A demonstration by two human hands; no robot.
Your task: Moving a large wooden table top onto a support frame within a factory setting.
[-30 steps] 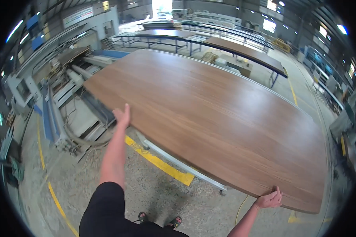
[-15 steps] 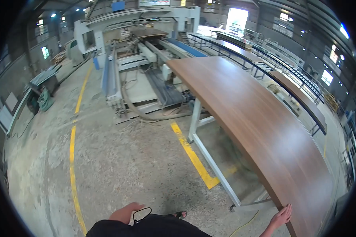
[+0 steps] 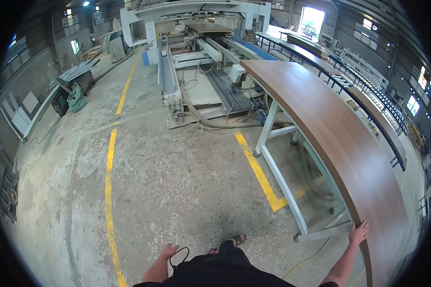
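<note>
A long brown wooden panel (image 3: 340, 143) lies flat on a white metal frame on castors (image 3: 282, 177) at my right. My right hand (image 3: 358, 233) is on the panel's near edge, fingers spread over its top face. My left hand (image 3: 168, 251) hangs low by my hip, away from the panel. A thin black cord loop (image 3: 179, 255) shows beside its fingers; whether the hand holds the loop is unclear. My dark clothing and sandalled feet (image 3: 234, 240) fill the lower middle.
Yellow floor lines (image 3: 111, 182) run across the concrete. A large white woodworking machine with a conveyor (image 3: 196, 71) stands ahead. Further brown panels on roller racks (image 3: 378, 119) sit to the right. A saw bench and green sack (image 3: 74, 93) are at the left.
My view has swung left, away from the panel toward the open floor and machine. My left hand came off the panel's edge and dropped to my hip. My right hand stays on the edge.
</note>
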